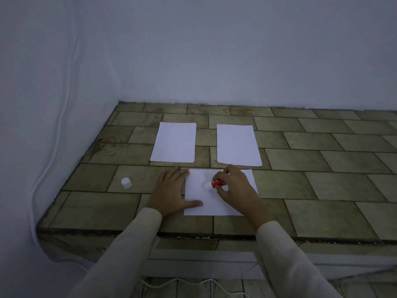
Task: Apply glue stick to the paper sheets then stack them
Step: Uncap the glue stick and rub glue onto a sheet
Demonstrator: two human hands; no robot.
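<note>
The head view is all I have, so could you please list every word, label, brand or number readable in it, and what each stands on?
No text can be read anywhere.
Glue stick: red, any label too blurred and half hidden by the right hand to read.
Near sheet, far left sheet, far right sheet: no visible print.
White cap: no visible print.

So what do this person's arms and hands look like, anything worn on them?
A long, loose cream fabric left sleeve and matching right sleeve end at the wrists. The left hand and right hand are bare: no gloves, watch or rings visible.
</note>
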